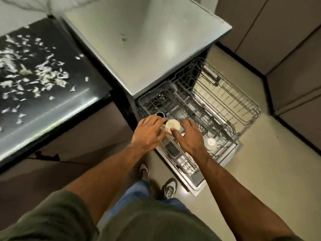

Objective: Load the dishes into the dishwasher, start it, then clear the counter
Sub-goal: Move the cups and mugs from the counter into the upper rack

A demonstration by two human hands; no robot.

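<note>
So the dishwasher was open with its wire rack pulled out over the floor, and both hands were down at the near left corner of that rack. A cream cup sat right between them, mouth up. The left hand came in from the left with its fingers reaching against the cup's side; honestly it was too blurry to tell if they were gripping it or just touching. The right hand was on the other side, fingers spread wide and relaxed, thumb tip just beside the cup's near edge. A dark mug stood just behind the cream cup, and a white cup sat further right in the rack. Off to the left, the black bench was covered in pale scraps.
</note>
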